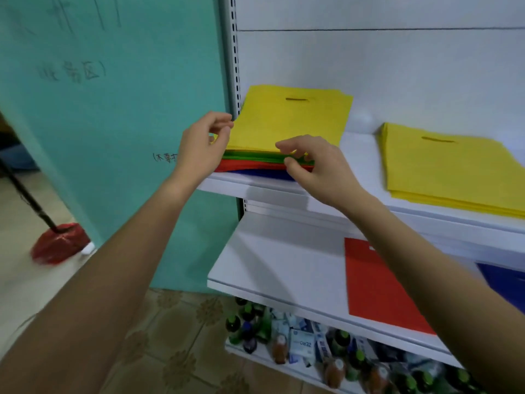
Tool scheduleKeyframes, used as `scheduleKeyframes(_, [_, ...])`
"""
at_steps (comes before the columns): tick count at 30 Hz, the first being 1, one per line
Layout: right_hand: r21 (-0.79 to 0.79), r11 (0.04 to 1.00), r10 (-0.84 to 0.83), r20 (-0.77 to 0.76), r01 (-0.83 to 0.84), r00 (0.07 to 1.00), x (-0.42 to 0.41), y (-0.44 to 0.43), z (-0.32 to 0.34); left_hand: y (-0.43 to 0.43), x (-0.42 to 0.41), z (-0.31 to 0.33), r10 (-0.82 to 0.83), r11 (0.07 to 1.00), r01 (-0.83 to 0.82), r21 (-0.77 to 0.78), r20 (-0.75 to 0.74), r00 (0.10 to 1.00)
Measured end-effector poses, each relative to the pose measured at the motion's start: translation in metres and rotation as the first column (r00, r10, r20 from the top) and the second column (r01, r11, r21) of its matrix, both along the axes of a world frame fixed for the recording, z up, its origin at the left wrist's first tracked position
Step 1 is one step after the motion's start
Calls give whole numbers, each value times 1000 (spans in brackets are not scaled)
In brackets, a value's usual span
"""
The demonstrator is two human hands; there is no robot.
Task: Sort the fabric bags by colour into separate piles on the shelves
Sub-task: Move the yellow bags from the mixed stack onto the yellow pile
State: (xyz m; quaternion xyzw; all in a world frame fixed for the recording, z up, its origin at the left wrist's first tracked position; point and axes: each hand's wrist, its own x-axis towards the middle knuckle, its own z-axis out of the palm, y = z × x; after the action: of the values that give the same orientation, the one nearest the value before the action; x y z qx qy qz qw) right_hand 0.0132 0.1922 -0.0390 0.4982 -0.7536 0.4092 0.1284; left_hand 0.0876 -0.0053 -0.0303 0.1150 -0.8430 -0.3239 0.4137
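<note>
Working the front edge of the mixed stack, my right hand pinches the yellow layers between thumb and curled fingers, just above the green, red and blue bags showing beneath. My left hand is at the stack's left side, thumb and forefinger closed together on the yellow edge. The stack sits at the left end of the upper shelf, pushed up against the slotted upright.

Further right on the same shelf, well apart from the stack, lies a yellow pile, handle slot facing the back wall and its near edge close to the shelf lip. One level down, a red bag lies flat on the lower shelf, with a blue bag beside it at the frame's right edge. My right forearm crosses in front of both. The left half of that shelf is bare white board.

On the bottom level, bottles with green and dark caps crowd among blue-and-white packets. One packet carries lettering that reads like "ZERO" reversed.

Left of the shelving stands a teal panel with handwritten Chinese characters, too faint for me to read. Beyond it a red broom rests on the floor, and patterned floor tiles run up to the shelf base.
</note>
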Motion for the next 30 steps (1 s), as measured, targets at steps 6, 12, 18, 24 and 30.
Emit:
scheduleKeyframes(6, [10,994,-110,-21,111,994,30,-44,4,-64,6,2,-48,998,49,-25,53,997])
scheduleKeyframes(12, [-16,955,-296,18,296,955,28,-43,-2,-86,-22,-3,-124,992,126,-4,111,986])
scheduleKeyframes(18, [9,894,-448,24,448,894,-6,-28,19,-100,-61,-4,-148,989,147,24,94,984])
scheduleKeyframes(24, [73,804,-593,156,590,790,-56,-38,28,-120,-104,7,-168,985,172,-7,169,971])
scheduleKeyframes(30, [185,750,-660,273,635,700,-103,-52,28,-130,-155,10,-187,975,216,-54,326,927])
